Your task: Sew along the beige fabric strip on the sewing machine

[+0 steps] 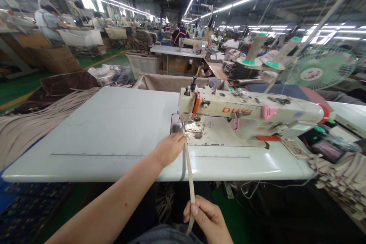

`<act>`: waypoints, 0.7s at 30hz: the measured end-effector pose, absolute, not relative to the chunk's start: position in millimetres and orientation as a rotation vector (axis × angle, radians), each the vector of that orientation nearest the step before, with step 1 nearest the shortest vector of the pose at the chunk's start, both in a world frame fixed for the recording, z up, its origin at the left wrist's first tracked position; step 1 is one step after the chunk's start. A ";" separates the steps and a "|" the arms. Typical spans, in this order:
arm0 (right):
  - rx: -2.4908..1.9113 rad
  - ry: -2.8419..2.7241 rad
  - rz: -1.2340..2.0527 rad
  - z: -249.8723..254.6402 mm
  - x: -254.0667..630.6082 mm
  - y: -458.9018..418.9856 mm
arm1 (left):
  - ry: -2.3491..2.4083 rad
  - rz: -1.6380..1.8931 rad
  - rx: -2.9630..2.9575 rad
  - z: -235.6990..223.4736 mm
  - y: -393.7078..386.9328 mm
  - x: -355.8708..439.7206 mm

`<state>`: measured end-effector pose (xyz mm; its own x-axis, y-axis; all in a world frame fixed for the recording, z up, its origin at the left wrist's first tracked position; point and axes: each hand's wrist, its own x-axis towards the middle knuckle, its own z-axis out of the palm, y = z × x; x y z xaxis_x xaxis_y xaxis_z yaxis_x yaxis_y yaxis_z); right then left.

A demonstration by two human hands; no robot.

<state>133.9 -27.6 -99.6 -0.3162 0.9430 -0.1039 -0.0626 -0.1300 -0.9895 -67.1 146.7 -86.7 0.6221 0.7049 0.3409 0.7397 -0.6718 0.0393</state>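
A narrow beige fabric strip (189, 167) runs from the needle area of the sewing machine (223, 108) down over the table's front edge. My left hand (172, 148) is at the strip's upper end, close in front of the presser foot, with its fingers together on the strip. Below the table edge, my right hand (204, 215) pinches the strip between thumb and fingers, and a short tail hangs under it. Between my hands the strip looks taut. The exact spot where it meets the needle is hidden by my left fingers.
A white sewing table (120, 122) with a printed ruler line spreads under the machine. Long beige strips (51, 110) lie at the left, and bundled strips (345, 183) at the right. Thread cones (256, 49) and a green fan (320, 68) stand behind. Other people work farther back.
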 end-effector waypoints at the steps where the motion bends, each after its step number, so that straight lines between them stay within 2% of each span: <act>1: -1.069 -1.321 1.566 -98.8 133.8 -27.5 | -1.220 -0.500 -2.734 -86.7 146.7 -67.0; 21: -0.991 -1.368 1.658 -96.4 138.2 -24.1 | -1.306 -0.602 -2.695 -89.0 151.0 -63.3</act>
<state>138.2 -24.1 -96.4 -0.4144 0.9047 -0.0989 -0.0749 -0.1422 -0.9870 -63.3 151.0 -89.0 0.5577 0.7359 0.3840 0.7700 -0.6314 0.0917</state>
